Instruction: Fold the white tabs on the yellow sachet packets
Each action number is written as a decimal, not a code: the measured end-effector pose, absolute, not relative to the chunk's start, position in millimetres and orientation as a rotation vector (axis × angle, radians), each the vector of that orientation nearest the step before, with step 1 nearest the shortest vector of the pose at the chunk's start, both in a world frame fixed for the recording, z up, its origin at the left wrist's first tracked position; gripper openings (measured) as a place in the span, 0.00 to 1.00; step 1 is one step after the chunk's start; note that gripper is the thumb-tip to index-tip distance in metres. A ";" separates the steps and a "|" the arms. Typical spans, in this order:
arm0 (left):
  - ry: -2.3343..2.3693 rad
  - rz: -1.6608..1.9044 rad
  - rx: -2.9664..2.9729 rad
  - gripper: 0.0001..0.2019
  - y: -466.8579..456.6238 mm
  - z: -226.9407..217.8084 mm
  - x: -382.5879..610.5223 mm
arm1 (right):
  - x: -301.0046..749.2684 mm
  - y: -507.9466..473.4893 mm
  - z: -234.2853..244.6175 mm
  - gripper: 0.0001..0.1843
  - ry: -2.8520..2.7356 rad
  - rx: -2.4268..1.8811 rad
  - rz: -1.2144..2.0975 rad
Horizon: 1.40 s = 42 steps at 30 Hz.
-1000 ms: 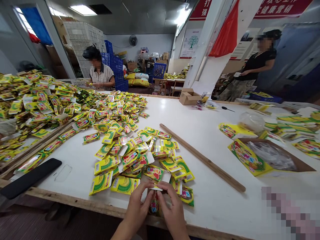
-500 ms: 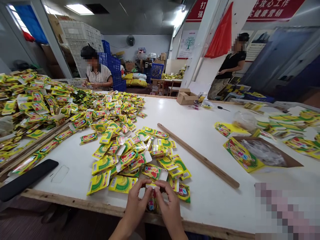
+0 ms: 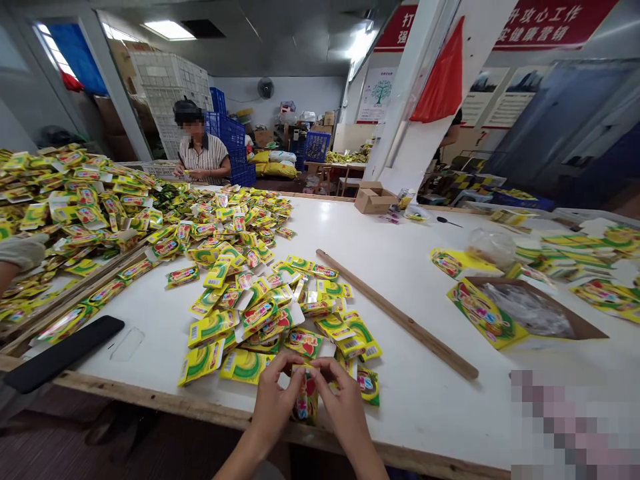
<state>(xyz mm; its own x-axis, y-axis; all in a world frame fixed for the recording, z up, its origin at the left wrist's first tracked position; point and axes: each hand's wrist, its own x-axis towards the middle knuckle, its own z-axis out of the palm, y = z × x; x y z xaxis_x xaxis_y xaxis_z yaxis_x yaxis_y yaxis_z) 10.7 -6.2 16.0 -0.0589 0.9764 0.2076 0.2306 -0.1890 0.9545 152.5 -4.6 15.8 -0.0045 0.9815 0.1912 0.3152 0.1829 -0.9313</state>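
Observation:
Near the table's front edge, my left hand (image 3: 277,393) and my right hand (image 3: 340,393) hold one small printed carton (image 3: 304,400) between them. It stands lengthwise towards me, and the fingers and thumbs of both hands pinch its far end. My fingertips partly cover that end, so I cannot tell whether its flap is shut. Just beyond my hands lies a loose heap of similar yellow-green cartons (image 3: 260,313), several with white end flaps sticking out. One carton (image 3: 369,385) lies right beside my right hand.
A wooden stick (image 3: 400,317) lies slanting across the white table (image 3: 390,267). To the right stands an open display box (image 3: 487,313) with clear plastic inside. A black phone (image 3: 65,353) rests at front left. A bigger carton pile (image 3: 75,193) fills the left; a co-worker (image 3: 203,150) sits behind it.
My fingers have shifted slightly at the carton's far end, showing more of its front. A gloved hand has appeared at the left edge. The person at right is now mostly behind the pillar.

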 end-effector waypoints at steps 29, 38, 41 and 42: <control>1.262 1.320 1.570 0.09 -18.4 1.6 3.9 | 147.6 -24.0 -8.5 0.12 -1.424 -1.212 0.932; 1.263 1.278 1.578 0.09 -19.1 9.3 3.0 | 149.3 -24.4 -11.3 0.13 -1.434 -1.221 0.937; 1.262 1.268 1.574 0.09 -18.5 8.8 2.2 | 149.0 -24.3 -8.8 0.13 -1.435 -1.217 0.924; 1.260 1.265 1.576 0.09 -18.2 7.9 2.2 | 148.1 -24.1 -8.1 0.13 -1.435 -1.215 0.918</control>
